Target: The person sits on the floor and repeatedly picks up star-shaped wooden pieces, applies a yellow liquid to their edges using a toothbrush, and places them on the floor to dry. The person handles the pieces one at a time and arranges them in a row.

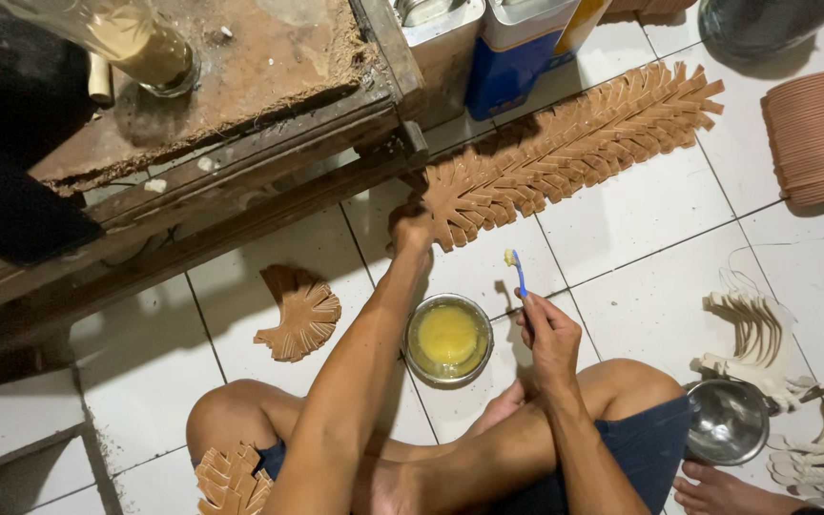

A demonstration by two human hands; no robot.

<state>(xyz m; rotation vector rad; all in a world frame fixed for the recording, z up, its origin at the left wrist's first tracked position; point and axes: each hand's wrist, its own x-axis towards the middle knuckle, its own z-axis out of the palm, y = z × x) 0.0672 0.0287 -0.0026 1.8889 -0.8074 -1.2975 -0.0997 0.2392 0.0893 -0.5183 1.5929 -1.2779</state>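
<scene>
I sit cross-legged on a white tiled floor. My left hand reaches forward and rests on the near end of a long row of overlapping brown leather pieces laid diagonally on the tiles. My right hand holds a blue toothbrush upright, its bristles coated in yellow glue. Between my arms stands a small round bowl of yellow glue.
A fan of brown pieces lies left of the bowl; more sit on my left knee. A worn wooden bench with a bottle stands at the back left. Tins, a coiled brown stack, pale pieces, a steel bowl and another person's foot lie right.
</scene>
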